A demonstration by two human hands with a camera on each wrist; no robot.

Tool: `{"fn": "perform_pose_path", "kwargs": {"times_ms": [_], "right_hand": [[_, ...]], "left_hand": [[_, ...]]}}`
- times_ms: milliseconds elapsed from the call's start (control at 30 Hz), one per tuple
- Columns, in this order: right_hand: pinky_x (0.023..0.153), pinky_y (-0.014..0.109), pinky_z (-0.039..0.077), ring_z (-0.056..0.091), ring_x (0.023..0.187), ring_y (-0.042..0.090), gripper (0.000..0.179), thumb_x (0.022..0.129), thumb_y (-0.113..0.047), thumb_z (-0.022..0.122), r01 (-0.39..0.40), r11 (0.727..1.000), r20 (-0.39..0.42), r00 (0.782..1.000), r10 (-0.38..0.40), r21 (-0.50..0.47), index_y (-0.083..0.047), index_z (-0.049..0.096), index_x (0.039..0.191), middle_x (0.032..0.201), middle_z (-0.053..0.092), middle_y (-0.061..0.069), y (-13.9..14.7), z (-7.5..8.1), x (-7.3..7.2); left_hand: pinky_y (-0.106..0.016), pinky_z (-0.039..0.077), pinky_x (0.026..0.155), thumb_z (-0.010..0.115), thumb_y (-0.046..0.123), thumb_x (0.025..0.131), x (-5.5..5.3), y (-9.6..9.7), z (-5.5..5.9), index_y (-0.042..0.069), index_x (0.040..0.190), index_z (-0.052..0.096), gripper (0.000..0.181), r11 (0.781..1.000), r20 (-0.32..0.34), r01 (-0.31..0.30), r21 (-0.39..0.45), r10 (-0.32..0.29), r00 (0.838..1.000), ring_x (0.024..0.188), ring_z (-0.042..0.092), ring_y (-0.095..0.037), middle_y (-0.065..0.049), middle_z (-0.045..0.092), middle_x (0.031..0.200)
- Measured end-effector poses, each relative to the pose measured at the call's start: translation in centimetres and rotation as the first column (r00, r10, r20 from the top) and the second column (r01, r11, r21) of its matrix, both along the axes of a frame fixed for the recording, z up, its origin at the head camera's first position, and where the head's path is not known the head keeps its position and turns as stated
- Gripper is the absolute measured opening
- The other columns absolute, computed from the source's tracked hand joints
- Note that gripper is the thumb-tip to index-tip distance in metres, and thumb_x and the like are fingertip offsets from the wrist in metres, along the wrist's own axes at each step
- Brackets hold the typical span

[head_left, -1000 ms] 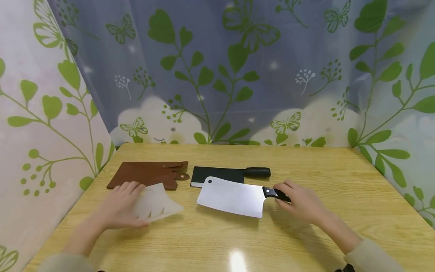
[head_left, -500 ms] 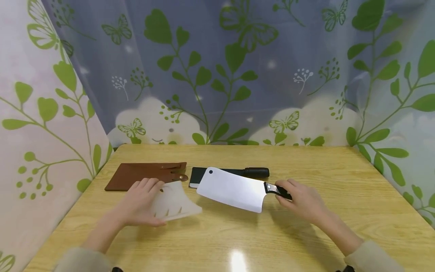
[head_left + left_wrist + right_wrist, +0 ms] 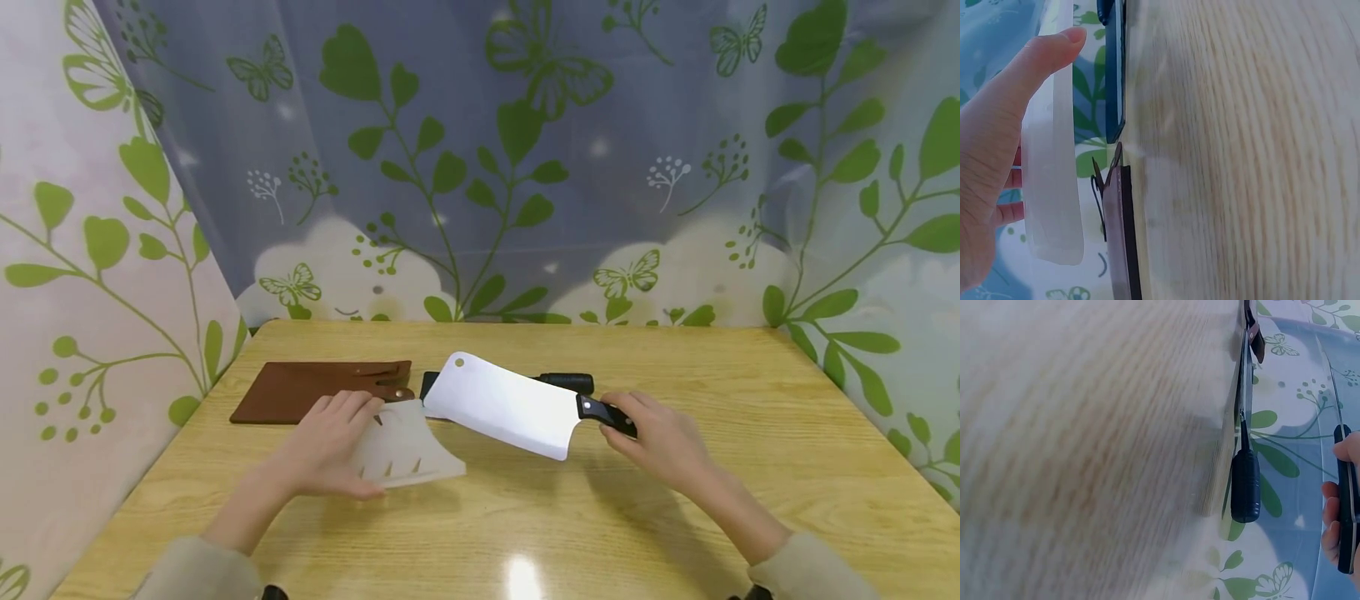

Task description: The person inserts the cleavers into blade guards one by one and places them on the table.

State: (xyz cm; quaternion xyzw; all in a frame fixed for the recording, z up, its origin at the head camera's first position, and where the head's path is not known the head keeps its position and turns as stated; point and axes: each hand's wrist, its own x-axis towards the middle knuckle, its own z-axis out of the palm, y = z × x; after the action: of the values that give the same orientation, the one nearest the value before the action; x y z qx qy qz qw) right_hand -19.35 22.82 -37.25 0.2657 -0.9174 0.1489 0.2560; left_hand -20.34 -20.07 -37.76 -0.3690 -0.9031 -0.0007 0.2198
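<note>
My right hand [image 3: 660, 437] grips the black handle of a broad silver cleaver [image 3: 510, 408], lifted above the table with its blade pointing left and tilted. My left hand [image 3: 326, 446] holds a translucent white plastic blade sheath [image 3: 401, 450] between thumb and fingers, also off the table. The sheath's right edge is close to the cleaver's tip; whether they touch cannot be told. In the left wrist view the sheath [image 3: 1054, 169] is seen edge-on, with the thumb on its near side and fingers behind it.
Behind the raised cleaver lies a second, dark-bladed cleaver [image 3: 567, 382], mostly hidden by it. A brown leather sheath [image 3: 300, 387] with a snap strap lies at the back left of the wooden table [image 3: 600, 533]. A patterned curtain [image 3: 465, 167] hangs behind.
My left hand has moved right with the plastic sheath, closing on the silver cleaver. The cleaver has risen and its tip has tilted upward, now covering more of the dark one.
</note>
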Motion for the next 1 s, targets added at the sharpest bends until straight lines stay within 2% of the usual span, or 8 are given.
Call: {"fn": "perform_pose_path", "kwargs": {"times_ms": [300, 467, 733, 1000], "right_hand": [[0.043, 0.02, 0.036, 0.054, 0.058, 0.009, 0.03, 0.077, -0.018, 0.073, -0.004, 1.0, -0.01, 1.0, 0.004, 0.006, -0.009, 0.063, 0.104, 0.091, 0.066, 0.008, 0.1, -0.3, 0.0], [0.042, 0.018, 0.035, 0.051, 0.056, 0.007, 0.03, 0.076, -0.017, 0.072, -0.026, 1.0, -0.039, 0.999, 0.026, 0.007, -0.009, 0.063, 0.103, 0.088, 0.065, 0.006, 0.1, -0.3, 0.1], [0.04, 0.017, 0.031, 0.044, 0.053, 0.005, 0.031, 0.073, -0.015, 0.072, -0.043, 0.999, -0.109, 0.993, 0.045, 0.024, -0.01, 0.062, 0.102, 0.083, 0.062, 0.003, -0.1, -0.5, 0.2], [0.039, 0.017, 0.031, 0.042, 0.051, 0.005, 0.028, 0.073, -0.015, 0.068, -0.065, 0.997, -0.157, 0.985, 0.069, 0.03, -0.009, 0.062, 0.1, 0.077, 0.059, 0.002, 0.0, -0.7, 0.2]], "left_hand": [[-0.043, 0.039, 0.078, 0.071, 0.073, 0.047, 0.1, 0.3, -0.2, 0.002, 0.119, 0.051, 0.103, 1.0, -0.003, 0.0, 0.003, 0.0, 1.0, 0.1, 0.046, -0.026, -0.011, 0.049, 0.113], [-0.043, 0.039, 0.078, 0.07, 0.074, 0.048, 0.1, 0.4, -0.3, 0.001, 0.119, 0.051, 0.103, 1.0, -0.008, -0.009, -0.004, 0.009, 1.0, 0.099, 0.046, -0.026, -0.011, 0.049, 0.112], [-0.043, 0.039, 0.079, 0.068, 0.075, 0.048, 0.3, 0.8, -0.3, 0.0, 0.121, 0.05, 0.106, 0.997, 0.007, -0.07, -0.016, 0.07, 0.998, 0.1, 0.046, -0.028, -0.012, 0.049, 0.112], [-0.045, 0.039, 0.08, 0.066, 0.077, 0.049, 0.3, 1.1, -0.3, -0.001, 0.121, 0.051, 0.107, 0.993, -0.033, -0.118, -0.027, 0.117, 0.993, 0.1, 0.047, -0.031, -0.015, 0.05, 0.111]]}}
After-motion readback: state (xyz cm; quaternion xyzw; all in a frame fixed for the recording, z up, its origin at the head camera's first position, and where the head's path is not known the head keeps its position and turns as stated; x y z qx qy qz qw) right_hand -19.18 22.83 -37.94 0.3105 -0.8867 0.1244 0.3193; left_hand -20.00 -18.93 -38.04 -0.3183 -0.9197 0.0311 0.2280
